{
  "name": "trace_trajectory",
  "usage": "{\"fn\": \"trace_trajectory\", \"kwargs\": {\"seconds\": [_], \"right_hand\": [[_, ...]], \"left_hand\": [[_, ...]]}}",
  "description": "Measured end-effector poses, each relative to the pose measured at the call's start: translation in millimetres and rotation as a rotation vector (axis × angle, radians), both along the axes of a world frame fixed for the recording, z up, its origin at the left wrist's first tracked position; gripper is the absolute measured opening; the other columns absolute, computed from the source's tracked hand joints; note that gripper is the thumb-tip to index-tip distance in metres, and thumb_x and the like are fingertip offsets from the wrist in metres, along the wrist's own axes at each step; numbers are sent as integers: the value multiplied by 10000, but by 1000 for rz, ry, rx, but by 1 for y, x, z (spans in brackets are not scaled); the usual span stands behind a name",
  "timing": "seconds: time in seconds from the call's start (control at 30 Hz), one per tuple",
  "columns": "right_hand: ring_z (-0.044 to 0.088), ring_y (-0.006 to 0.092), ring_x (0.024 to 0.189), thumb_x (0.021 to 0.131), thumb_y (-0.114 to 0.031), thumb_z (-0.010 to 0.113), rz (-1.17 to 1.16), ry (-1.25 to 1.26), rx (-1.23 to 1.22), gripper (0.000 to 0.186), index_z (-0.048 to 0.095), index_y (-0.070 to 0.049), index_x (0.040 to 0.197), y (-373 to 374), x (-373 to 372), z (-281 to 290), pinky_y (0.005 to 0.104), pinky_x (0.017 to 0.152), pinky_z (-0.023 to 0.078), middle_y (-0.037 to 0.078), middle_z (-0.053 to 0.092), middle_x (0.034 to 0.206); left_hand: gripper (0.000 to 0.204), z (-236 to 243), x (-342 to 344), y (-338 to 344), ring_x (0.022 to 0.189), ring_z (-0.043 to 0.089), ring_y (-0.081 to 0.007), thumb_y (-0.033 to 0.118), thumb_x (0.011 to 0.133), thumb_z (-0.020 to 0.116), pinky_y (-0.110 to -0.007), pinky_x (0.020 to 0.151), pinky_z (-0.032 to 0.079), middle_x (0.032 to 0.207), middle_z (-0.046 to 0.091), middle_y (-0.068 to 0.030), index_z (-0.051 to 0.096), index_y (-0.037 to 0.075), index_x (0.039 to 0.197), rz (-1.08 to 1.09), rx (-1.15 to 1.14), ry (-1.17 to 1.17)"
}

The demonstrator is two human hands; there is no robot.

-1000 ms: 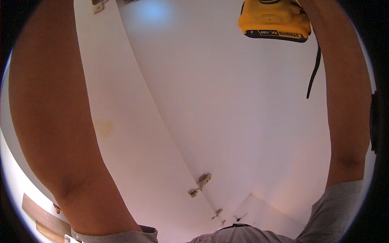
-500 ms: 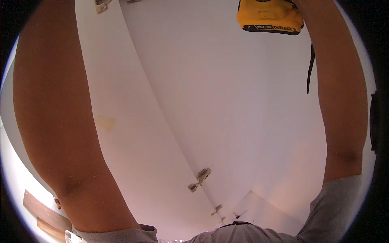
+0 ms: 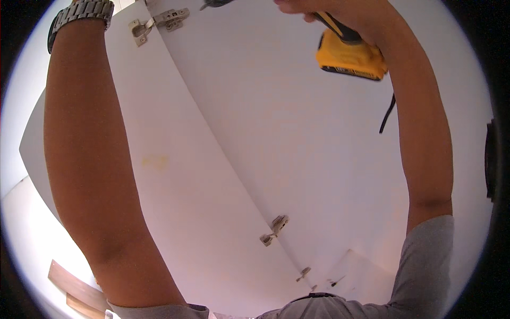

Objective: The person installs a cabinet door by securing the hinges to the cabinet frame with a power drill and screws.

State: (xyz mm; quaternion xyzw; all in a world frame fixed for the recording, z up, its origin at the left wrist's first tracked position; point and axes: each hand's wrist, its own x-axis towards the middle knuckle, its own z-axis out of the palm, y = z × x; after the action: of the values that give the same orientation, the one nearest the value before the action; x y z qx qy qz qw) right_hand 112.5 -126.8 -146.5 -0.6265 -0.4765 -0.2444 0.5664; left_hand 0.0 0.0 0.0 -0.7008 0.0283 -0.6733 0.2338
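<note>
My right hand [image 3: 365,15] is wrapped round the grip of a yellow-and-black cordless drill [image 3: 353,57], battery pack downward, a dark strap hanging beside it. The drill's body is cut off by the top edge, but a dark pointed tip [image 3: 213,3] shows there, to the right of an upper metal hinge [image 3: 171,20]. That hinge joins a white door panel [image 3: 175,175] to a white cabinet side [image 3: 297,133]. My left arm reaches up along the door's left side, wearing a metal-link watch [image 3: 84,13]; the left hand lies beyond the top edge.
Farther down the same joint sit another hinge [image 3: 274,229] and a smaller-looking one [image 3: 303,274]. A faint yellowish stain [image 3: 155,161] marks the door. Brown wooden boards [image 3: 74,282] are at the lower left.
The upper hinge, the drill's tip, my right hand and the watch have come into view at the top. The drill sits lower in the picture, and the lower hinges have shifted slightly right.
</note>
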Motion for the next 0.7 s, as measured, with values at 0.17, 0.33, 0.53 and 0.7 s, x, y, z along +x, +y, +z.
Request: {"fn": "trace_trajectory", "kwargs": {"seconds": [0.17, 0.33, 0.53, 0.7], "right_hand": [[604, 149, 800, 728, -213, 767, -132, 86, 186, 351, 648, -47, 1013, -18, 29, -74, 305, 739, 501, 62, 650, 884], [611, 138, 895, 646, -46, 831, 214, 614, 214, 460, 638, -74, 1062, -48, 36, -209, 336, 791, 530, 9, 652, 971], [631, 156, 861, 621, 25, 813, 288, 1182, 149, 450, 630, -93, 1014, -106, 43, -453, 351, 756, 548, 13, 662, 936], [641, 156, 802, 627, 49, 739, 148, 1242, 80, 456, 596, -51, 1049, -132, 11, -561, 302, 689, 541, 30, 659, 911]], "left_hand": [[457, -6, -4, 3, 823, 665, -275, 325, 891, 629, -397, 776, 514, 891, 675, -239, 610, -96, 1066, -39, 10, 40], [540, 35, -21, 65, 978, 600, -220, 291, 915, 567, -362, 876, 451, 1046, 614, -192, 421, 2, 1348, 58, 227, 178], [365, -25, -5, 120, 1160, 532, -197, 357, 879, 598, -392, 1003, 359, 1136, 658, -79, 655, 129, 1158, 197, -267, 98], [266, -43, 8, 140, 1068, 561, -237, 291, 911, 544, -424, 953, 380, 1001, 694, -71, 700, 117, 1040, 534, 276, 14]]}}
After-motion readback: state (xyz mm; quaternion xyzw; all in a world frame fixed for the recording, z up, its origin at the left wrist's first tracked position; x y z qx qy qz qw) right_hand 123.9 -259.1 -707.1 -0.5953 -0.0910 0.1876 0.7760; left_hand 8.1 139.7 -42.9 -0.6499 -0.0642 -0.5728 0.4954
